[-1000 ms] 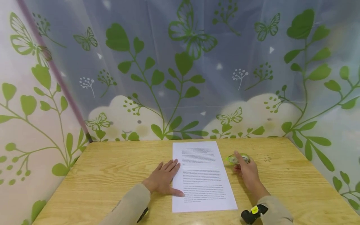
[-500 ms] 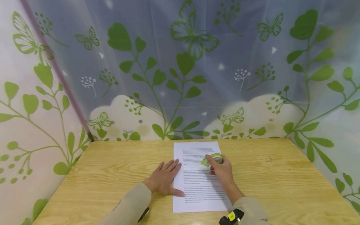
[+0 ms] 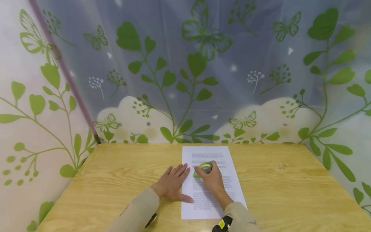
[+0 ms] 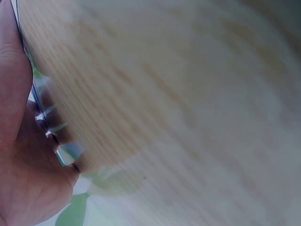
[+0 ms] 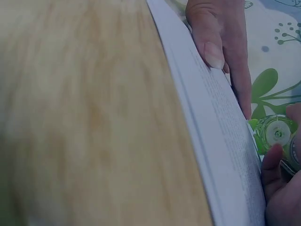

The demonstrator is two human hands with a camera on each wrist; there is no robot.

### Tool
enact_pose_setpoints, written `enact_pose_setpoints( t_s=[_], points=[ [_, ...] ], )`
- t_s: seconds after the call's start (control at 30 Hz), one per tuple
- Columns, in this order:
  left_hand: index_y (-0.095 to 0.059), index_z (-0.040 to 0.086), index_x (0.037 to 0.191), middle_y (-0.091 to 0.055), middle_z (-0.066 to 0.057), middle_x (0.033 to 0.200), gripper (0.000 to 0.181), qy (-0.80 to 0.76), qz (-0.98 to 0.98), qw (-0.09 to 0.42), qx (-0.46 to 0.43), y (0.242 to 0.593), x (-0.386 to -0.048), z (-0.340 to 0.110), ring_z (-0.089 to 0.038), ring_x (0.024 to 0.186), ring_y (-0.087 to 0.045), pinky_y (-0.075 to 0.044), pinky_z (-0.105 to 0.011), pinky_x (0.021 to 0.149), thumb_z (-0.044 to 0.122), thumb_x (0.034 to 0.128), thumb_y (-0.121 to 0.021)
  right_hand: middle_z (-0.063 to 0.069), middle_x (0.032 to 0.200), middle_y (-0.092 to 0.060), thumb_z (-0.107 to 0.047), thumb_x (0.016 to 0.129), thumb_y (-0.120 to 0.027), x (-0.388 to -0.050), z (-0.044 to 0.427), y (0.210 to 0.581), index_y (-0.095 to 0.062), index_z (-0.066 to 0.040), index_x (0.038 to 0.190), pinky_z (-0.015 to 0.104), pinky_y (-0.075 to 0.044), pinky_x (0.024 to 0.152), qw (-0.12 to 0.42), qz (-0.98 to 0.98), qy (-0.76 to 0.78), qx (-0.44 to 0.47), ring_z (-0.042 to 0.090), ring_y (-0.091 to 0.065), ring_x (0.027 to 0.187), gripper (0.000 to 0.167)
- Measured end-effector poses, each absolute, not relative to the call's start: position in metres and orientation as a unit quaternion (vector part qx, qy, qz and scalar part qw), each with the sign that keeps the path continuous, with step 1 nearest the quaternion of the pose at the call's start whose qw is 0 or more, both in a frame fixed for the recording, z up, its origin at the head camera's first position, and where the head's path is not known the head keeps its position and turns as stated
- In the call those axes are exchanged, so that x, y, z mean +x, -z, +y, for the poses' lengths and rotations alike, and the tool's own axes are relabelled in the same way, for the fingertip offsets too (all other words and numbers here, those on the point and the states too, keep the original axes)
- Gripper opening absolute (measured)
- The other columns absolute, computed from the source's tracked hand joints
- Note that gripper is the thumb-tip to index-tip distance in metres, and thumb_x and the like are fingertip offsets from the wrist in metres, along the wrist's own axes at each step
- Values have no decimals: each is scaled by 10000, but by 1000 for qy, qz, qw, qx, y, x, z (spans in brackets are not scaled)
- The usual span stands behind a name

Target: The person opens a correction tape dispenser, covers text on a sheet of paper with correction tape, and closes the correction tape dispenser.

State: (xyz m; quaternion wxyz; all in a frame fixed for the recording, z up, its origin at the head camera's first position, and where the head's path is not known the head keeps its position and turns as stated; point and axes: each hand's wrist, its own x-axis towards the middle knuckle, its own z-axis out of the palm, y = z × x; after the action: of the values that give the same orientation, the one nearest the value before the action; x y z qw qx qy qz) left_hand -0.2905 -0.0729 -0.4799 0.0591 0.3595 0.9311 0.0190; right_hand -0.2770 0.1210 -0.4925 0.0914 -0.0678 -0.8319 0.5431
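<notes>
A printed sheet of paper lies upright on the wooden table, its text in blocks with a gap around the middle. My left hand rests flat with spread fingers on the sheet's left edge, the thumb on the paper. In my right hand I grip a green, see-through correction tape dispenser, its tip down at the left side of the text. The right wrist view shows the dispenser with its round white reel between fingers and thumb. Whether the tip touches the paper is hard to tell.
The wooden table spreads to both sides of the sheet. A small flower-like mark sits on its right part. Behind it hangs a curtain printed with green leaves and butterflies.
My right hand has moved left with the correction tape dispenser, from beside the sheet's right edge to over the text's left side. My left hand has stayed on the sheet.
</notes>
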Motion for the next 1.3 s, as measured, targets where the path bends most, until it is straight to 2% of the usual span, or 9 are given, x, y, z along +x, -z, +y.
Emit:
enact_pose_setpoints(
  t_s=[0.13,0.4,0.63,0.87,1.07,1.3],
  points=[
    [-178,87,1533,-115,-100,1587,1155,-22,931,61,360,479,-291,-73,-277,1440,-105,-121,-546,1118,859,715,-442,73,946,-590,-450,823,-729,-278,119,492,-485,-60,1069,342,-504,739,94,-836,-537,-60,185,-596,835,522],
    [-155,117,1541,-96,-70,1592,1184,-12,932,59,356,485,-294,-73,-249,1444,-82,-104,-532,1126,900,683,-388,79,945,-602,-444,820,-732,-277,118,493,-479,-50,1091,348,-512,743,91,-843,-528,-55,191,-608,846,541],
    [-172,106,1537,-117,-78,1589,1144,-8,933,69,352,476,-290,-70,-257,1442,-101,-126,-527,1124,854,716,-448,78,901,-604,-359,849,-724,-277,118,493,-452,-46,1063,305,-500,672,96,-850,-518,-30,164,-599,758,466],
    [-175,102,1536,-121,-76,1588,1139,-9,936,77,344,474,-288,-70,-252,1440,-113,-136,-514,1126,840,721,-471,107,907,-583,-385,855,-715,-276,118,494,-438,-39,1068,275,-506,531,88,-835,-542,-41,155,-589,658,491],
    [-171,100,1536,-119,-74,1589,1143,-7,936,77,343,473,-288,-70,-249,1440,-114,-139,-511,1126,842,719,-469,116,923,-581,-410,839,-723,-278,118,496,-445,-51,1087,280,-521,509,89,-819,-562,-72,153,-593,615,518],
    [-175,104,1536,-122,-76,1588,1144,-3,936,75,344,473,-288,-70,-251,1440,-118,-142,-512,1125,848,717,-463,108,907,-595,-429,841,-717,-277,117,496,-439,-49,1109,282,-512,516,81,-828,-552,-58,146,-586,572,542]
  ],
)
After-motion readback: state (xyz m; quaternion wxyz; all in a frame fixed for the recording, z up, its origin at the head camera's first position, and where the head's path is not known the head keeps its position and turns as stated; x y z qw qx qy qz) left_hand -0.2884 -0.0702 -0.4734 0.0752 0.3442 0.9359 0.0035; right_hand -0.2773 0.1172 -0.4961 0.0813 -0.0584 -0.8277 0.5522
